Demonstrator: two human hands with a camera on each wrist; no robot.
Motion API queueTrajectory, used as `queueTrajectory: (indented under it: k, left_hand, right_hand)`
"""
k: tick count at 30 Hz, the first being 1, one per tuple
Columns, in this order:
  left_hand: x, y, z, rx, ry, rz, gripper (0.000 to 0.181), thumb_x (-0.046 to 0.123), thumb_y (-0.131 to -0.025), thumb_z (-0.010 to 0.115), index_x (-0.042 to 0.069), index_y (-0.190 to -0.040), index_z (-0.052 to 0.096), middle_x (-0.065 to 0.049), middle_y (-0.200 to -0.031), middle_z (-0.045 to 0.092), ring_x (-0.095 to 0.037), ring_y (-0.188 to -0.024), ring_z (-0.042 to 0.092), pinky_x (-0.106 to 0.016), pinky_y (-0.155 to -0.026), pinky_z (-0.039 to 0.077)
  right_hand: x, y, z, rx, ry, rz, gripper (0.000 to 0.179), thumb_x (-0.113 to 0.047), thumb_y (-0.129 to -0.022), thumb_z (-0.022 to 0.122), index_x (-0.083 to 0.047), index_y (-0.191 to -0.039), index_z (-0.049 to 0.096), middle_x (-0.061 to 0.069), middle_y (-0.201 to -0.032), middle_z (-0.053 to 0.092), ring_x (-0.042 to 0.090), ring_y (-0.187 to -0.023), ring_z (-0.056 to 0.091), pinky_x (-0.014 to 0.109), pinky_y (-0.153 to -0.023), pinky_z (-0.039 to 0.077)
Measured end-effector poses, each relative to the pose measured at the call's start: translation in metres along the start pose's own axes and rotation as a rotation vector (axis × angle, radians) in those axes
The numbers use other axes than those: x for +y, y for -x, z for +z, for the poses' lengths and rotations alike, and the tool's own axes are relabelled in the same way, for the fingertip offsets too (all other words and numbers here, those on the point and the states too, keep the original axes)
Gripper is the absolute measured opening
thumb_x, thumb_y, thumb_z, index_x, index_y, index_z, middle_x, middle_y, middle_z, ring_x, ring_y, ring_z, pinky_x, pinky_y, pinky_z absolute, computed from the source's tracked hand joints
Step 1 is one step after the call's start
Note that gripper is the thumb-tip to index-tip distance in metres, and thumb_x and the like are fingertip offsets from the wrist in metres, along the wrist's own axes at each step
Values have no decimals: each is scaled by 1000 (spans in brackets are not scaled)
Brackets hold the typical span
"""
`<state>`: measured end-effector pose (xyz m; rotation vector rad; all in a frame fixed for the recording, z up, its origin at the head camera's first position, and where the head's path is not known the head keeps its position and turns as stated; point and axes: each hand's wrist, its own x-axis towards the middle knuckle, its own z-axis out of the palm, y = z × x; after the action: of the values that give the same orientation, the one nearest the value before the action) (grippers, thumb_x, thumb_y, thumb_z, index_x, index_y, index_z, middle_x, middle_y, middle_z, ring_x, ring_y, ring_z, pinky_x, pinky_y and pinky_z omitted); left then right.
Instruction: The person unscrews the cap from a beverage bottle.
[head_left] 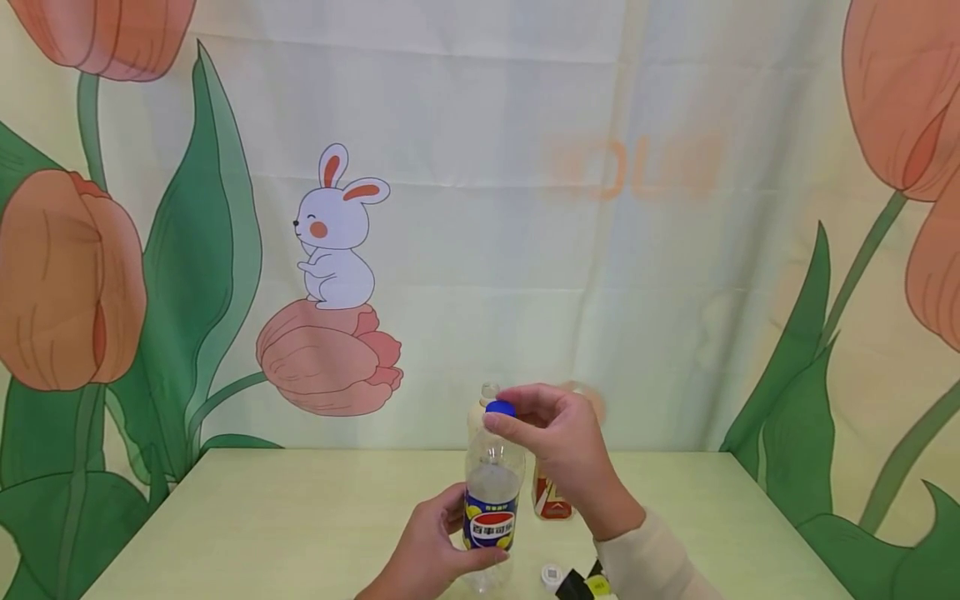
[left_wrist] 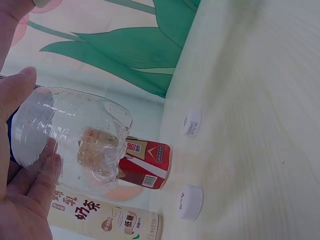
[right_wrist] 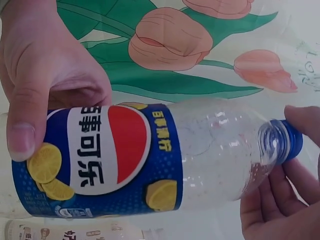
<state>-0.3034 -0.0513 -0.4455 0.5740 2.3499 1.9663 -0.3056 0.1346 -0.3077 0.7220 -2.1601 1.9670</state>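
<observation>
A clear plastic Pepsi bottle (head_left: 495, 477) with a blue lemon-patterned label stands upright in the head view, held above the table. My left hand (head_left: 431, 542) grips it round the lower label. At the top, my right hand (head_left: 566, 437) pinches a blue bottle cap (right_wrist: 295, 141) between thumb and fingers. The cap sits over the bottle's mouth, and some of the neck's rings show beside it in the right wrist view. No drink shows inside the bottle, only droplets on its wall. Its bottom (left_wrist: 112, 135) is off the table in the left wrist view.
Behind stand a cream milk tea bottle (left_wrist: 102, 220), uncapped, and a red-labelled bottle (left_wrist: 150, 167). Two white caps, one round (left_wrist: 192, 124) and another (left_wrist: 191, 202), lie on the pale table (head_left: 300, 517). Black and yellow items (head_left: 581, 586) lie near the right sleeve.
</observation>
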Motion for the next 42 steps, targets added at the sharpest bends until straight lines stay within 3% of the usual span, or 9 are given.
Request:
queueTrajectory:
  k: [7, 12, 16, 21, 26, 30, 38, 42]
  left_hand:
    - [1, 0, -1, 8, -5, -19, 79, 38, -76, 91, 17, -143, 55, -4, -137, 67, -28, -128, 64, -57, -114, 46]
    - [-2, 1, -2, 17, -8, -12, 80, 39, -75, 92, 16, -142, 55, -4, -136, 67, -27, -127, 64, -56, -114, 47]
    - [-4, 1, -2, 15, -5, -1, 80, 39, -75, 92, 16, -142, 55, -4, -136, 67, -27, -127, 64, -55, -114, 47]
    - [-6, 2, -3, 10, -9, 10, 80, 40, -75, 91, 16, -143, 55, -4, -137, 67, -28, -129, 63, -55, -114, 46]
    - [-5, 2, -3, 11, -13, -1, 81, 41, -74, 92, 17, -143, 55, -3, -137, 67, -28, -129, 63, -54, -115, 46]
    - [-4, 3, -4, 11, -11, -9, 80, 39, -75, 91, 17, -143, 55, -3, -137, 67, -29, -129, 63, -55, -114, 47]
    - [0, 4, -6, 12, -17, -29, 82, 40, -75, 91, 16, -144, 54, -4, -137, 66, -29, -129, 63, -55, -113, 47]
    - [-1, 3, -6, 7, -17, -24, 82, 40, -76, 91, 16, -144, 54, -5, -138, 66, -28, -129, 63, -54, -113, 47]
  right_hand:
    - [5, -4, -5, -151, -67, -37, 39, -20, -96, 73, 1, -129, 67, 6, -122, 74, 17, -109, 72, 34, -102, 58]
    - [8, -6, -5, -178, -40, -23, 37, -24, -98, 71, -7, -130, 68, 10, -128, 71, 19, -113, 71, 37, -106, 55]
    - [6, -3, 1, -82, 3, 14, 40, -24, -91, 79, -8, -126, 67, 12, -124, 70, 22, -107, 71, 33, -99, 58]
    - [2, 1, 12, 94, 61, 32, 46, -25, -76, 92, -8, -108, 64, 9, -104, 71, 22, -90, 70, 31, -85, 59]
    - [0, 2, 15, 139, 99, 17, 38, -25, -75, 93, -8, -100, 69, 8, -95, 74, 23, -84, 70, 34, -81, 59]
    - [-1, 2, 13, 99, 92, 13, 34, -24, -80, 90, -9, -106, 74, 7, -98, 76, 23, -88, 70, 35, -84, 59]
    - [4, -3, 4, -103, -22, -1, 36, -21, -92, 78, -8, -125, 72, 10, -115, 76, 19, -102, 72, 32, -94, 59]
    - [7, -4, 1, -164, -66, -4, 36, -21, -96, 74, -7, -129, 69, 9, -118, 75, 17, -105, 71, 30, -96, 58]
